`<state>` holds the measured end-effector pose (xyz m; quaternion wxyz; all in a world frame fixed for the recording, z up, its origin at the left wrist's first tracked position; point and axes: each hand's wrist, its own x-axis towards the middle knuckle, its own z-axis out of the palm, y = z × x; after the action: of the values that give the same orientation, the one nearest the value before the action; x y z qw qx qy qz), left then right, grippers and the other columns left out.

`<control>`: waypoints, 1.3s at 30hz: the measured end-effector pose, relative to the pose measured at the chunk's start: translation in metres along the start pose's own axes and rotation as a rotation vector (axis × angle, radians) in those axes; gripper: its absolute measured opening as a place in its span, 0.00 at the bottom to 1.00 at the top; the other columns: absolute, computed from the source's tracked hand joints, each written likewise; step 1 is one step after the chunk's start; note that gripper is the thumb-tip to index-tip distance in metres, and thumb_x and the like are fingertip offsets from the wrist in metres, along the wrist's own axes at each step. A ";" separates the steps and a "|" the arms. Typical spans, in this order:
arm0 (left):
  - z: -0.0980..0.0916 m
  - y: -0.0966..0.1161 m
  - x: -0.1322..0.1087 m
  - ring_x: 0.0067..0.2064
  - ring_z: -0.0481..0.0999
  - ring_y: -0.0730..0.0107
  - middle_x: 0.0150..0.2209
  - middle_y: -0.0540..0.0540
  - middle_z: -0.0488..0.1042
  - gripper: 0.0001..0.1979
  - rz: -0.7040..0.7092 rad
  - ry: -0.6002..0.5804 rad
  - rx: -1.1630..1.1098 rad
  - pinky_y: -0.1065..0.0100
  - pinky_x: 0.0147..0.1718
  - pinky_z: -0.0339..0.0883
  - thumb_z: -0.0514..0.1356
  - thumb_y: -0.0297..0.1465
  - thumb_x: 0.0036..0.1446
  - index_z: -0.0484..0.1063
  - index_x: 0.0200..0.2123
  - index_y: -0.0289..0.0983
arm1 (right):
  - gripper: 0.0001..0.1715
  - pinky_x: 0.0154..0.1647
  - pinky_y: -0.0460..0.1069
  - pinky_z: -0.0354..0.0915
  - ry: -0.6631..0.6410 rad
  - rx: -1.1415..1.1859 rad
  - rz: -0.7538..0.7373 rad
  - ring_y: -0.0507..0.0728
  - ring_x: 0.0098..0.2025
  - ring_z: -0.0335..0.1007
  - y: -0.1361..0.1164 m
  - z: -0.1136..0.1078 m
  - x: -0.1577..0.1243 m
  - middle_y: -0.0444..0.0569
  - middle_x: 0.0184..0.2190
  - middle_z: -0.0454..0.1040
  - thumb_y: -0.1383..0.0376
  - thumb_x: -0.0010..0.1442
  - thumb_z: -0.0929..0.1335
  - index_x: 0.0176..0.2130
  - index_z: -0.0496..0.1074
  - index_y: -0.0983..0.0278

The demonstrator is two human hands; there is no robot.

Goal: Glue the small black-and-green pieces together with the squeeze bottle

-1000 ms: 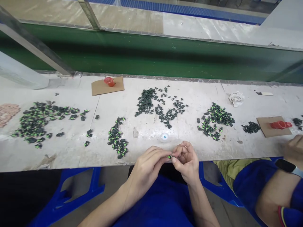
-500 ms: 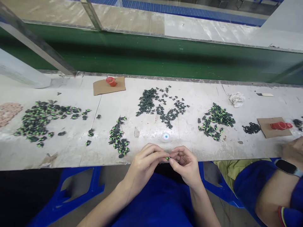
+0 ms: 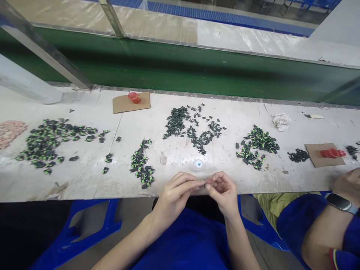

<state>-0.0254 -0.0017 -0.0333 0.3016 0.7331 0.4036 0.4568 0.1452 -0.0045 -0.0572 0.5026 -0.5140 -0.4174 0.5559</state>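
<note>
My left hand (image 3: 180, 189) and my right hand (image 3: 223, 191) meet at the table's front edge, fingertips closed together. Pinched between them is a small black-and-green part (image 3: 205, 184), mostly covered by the fingers; only a dark sliver shows. Just beyond the hands lies a round white spot with a blue centre (image 3: 198, 164). To the left of my hands is a curved heap of black-and-green parts (image 3: 142, 165). A pile of small dark pieces (image 3: 176, 120) lies farther back, trailing to the right. Another heap of black-and-green parts (image 3: 260, 140) is on the right.
At far left lie a large black-and-green heap (image 3: 42, 144) and pinkish pieces (image 3: 11, 131). Red cups (image 3: 134, 98) (image 3: 329, 153) stand on cardboard. Crumpled paper (image 3: 281, 122) and a blade (image 3: 313, 116) lie back right. A co-worker's arm (image 3: 326, 221) is at right. A green wall (image 3: 168, 67) runs behind.
My fingertips have shifted slightly to the right with the small part, which is now more hidden; its green showed before. The view has also moved a little.
</note>
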 end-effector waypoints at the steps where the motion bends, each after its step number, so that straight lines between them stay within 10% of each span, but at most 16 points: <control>1: -0.004 -0.001 -0.001 0.38 0.77 0.68 0.35 0.45 0.78 0.13 -0.010 0.006 0.018 0.68 0.35 0.74 0.58 0.20 0.60 0.74 0.46 0.39 | 0.08 0.31 0.49 0.70 0.076 -0.073 -0.022 0.54 0.29 0.73 0.000 -0.009 0.006 0.47 0.27 0.77 0.62 0.52 0.73 0.29 0.71 0.60; 5: -0.035 -0.018 -0.012 0.39 0.77 0.64 0.37 0.45 0.79 0.11 -0.090 0.118 0.228 0.63 0.39 0.73 0.60 0.24 0.60 0.75 0.45 0.40 | 0.10 0.38 0.55 0.70 0.524 -0.457 -0.220 0.58 0.32 0.74 -0.001 -0.054 0.043 0.51 0.30 0.78 0.59 0.52 0.72 0.31 0.75 0.63; 9: -0.067 -0.047 -0.026 0.41 0.75 0.59 0.37 0.44 0.79 0.08 -0.148 0.214 0.555 0.60 0.39 0.71 0.57 0.31 0.62 0.77 0.40 0.40 | 0.11 0.50 0.62 0.66 0.620 -0.832 -0.510 0.63 0.44 0.72 -0.008 -0.082 0.069 0.55 0.36 0.78 0.58 0.56 0.69 0.33 0.76 0.64; 20: -0.061 -0.056 -0.032 0.39 0.69 0.55 0.32 0.41 0.77 0.20 -0.258 0.130 0.819 0.57 0.36 0.69 0.50 0.36 0.66 0.77 0.29 0.38 | 0.25 0.54 0.65 0.64 -0.105 -0.909 -0.552 0.67 0.55 0.61 0.005 -0.008 0.047 0.54 0.49 0.74 0.54 0.53 0.74 0.49 0.71 0.58; 24: -0.053 -0.060 -0.027 0.41 0.68 0.57 0.34 0.42 0.76 0.17 -0.192 0.142 0.790 0.57 0.38 0.69 0.49 0.33 0.67 0.75 0.32 0.38 | 0.11 0.53 0.64 0.65 -0.149 -0.738 -0.490 0.66 0.56 0.63 0.011 0.001 0.052 0.53 0.48 0.76 0.60 0.55 0.73 0.37 0.68 0.58; 32: -0.020 -0.065 -0.012 0.39 0.72 0.62 0.35 0.45 0.76 0.08 -0.121 0.006 0.526 0.60 0.39 0.71 0.54 0.27 0.64 0.73 0.37 0.38 | 0.15 0.29 0.50 0.68 -0.007 -0.320 -0.259 0.57 0.30 0.74 0.004 -0.008 0.041 0.46 0.29 0.78 0.59 0.49 0.74 0.36 0.69 0.60; 39: -0.019 -0.065 -0.014 0.37 0.78 0.66 0.34 0.47 0.80 0.05 -0.167 0.095 0.315 0.65 0.36 0.75 0.58 0.26 0.61 0.74 0.37 0.39 | 0.11 0.29 0.49 0.67 0.095 -0.141 -0.158 0.55 0.28 0.71 0.009 0.005 0.038 0.45 0.26 0.76 0.56 0.54 0.70 0.33 0.73 0.62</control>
<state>-0.0670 0.0193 -0.0845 0.2005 0.7129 0.5433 0.3954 0.1398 0.0319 -0.0713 0.5266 -0.5395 -0.4705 0.4586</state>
